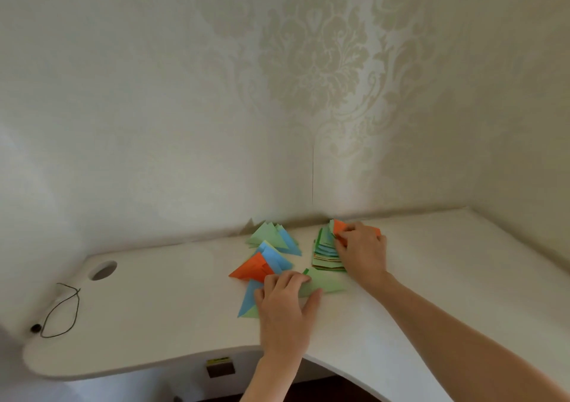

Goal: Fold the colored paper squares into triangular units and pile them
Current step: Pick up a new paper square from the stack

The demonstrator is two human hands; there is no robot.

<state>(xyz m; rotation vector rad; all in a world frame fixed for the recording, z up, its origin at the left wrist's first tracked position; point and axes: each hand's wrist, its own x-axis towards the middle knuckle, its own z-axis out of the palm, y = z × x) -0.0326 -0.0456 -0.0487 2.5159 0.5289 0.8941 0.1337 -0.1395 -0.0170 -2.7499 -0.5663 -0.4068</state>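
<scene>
Near the stack of paper squares point(327, 252), which stands on the white worktop point(172, 303) close to the patterned wall point(308, 77), both hands are at work. Right hand point(361, 248) rests on the stack's right side, its fingers pinching an orange square point(340, 226) at the top. Left hand point(285, 301), in front and to the left of the stack, lies flat with straight fingers pressing a light green folded piece point(324, 284) onto the worktop. Left of the stack lie finished triangular units: a green-and-blue group point(274, 238) toward the wall, and an orange unit point(251, 270) with blue ones nearer the left hand, loosely scattered rather than neatly piled.

Risks, as judged: the stack leans and fans out, so a pull on the orange square could drag neighbouring sheets off or topple it; more than one sheet may come away together. The green piece, pressed by one hand only, could spring open or slide, spoiling its crease. The left hand's wrist lies over a blue unit point(248, 299) and may shift it.

Farther left of the stack are a round cable hole point(102, 270) and a thin dark cord point(61, 312) near the worktop's edge, well apart from the paper; nothing stands between the hands and the units
</scene>
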